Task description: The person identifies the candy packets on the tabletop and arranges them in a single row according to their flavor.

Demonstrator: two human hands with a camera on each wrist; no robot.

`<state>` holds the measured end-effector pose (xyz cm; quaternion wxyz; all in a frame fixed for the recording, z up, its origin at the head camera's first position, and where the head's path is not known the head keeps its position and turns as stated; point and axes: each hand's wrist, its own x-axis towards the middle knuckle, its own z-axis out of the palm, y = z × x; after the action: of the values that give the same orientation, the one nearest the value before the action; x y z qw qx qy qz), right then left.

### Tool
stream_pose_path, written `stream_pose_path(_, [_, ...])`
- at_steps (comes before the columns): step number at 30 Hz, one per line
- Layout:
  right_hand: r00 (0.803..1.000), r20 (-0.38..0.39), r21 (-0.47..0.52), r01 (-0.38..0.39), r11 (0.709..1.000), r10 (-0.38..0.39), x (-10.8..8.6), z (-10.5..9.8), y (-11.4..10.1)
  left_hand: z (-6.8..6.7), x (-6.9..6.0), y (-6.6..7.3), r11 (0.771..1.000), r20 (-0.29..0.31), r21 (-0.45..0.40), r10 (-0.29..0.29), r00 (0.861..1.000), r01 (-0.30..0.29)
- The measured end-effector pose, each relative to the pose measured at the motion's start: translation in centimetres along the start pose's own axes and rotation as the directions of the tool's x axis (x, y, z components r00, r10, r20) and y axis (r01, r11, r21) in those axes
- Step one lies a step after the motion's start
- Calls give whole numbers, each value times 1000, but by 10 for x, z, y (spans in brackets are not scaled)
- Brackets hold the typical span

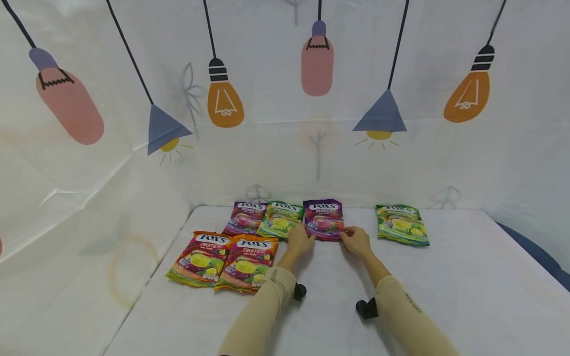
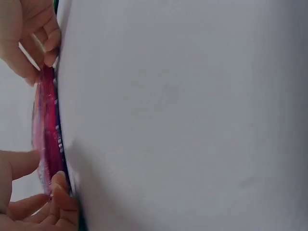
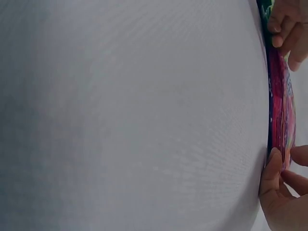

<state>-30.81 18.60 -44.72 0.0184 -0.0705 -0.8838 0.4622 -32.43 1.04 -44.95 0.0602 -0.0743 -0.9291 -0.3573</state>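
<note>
Both hands are at a purple Fox's Berries candy bag (image 1: 323, 217) lying at the back of the white table. My left hand (image 1: 300, 241) pinches its lower left corner, close beside a green Fox's candy bag (image 1: 280, 220). At the lower right corner, my right hand (image 1: 356, 240) grips the edge between thumb and fingers. The left wrist view shows the purple bag (image 2: 51, 127) edge-on, its near edge low to the table, with the left hand (image 2: 36, 197) at the bottom. In the right wrist view the right hand (image 3: 284, 190) holds the bag's near end.
Left of the green bag lies another purple Berries bag (image 1: 246, 218), partly overlapped. Two orange-red Fruits bags (image 1: 201, 259) lie in front, side by side. A separate green bag (image 1: 402, 225) is to the right. A white sheet with printed lamps (image 1: 285, 158) rises behind the table.
</note>
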Motion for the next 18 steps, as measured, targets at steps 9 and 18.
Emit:
stream_pose_path(9, [997,-49,127,-59,990,66,3,2,7,8,-3,0,997,-59,-78,14,998,-19])
stream_pose_path(18, [988,-71,200,-122,972,139,1,1,16,8,-3,1,989,-91,-128,-88,992,76])
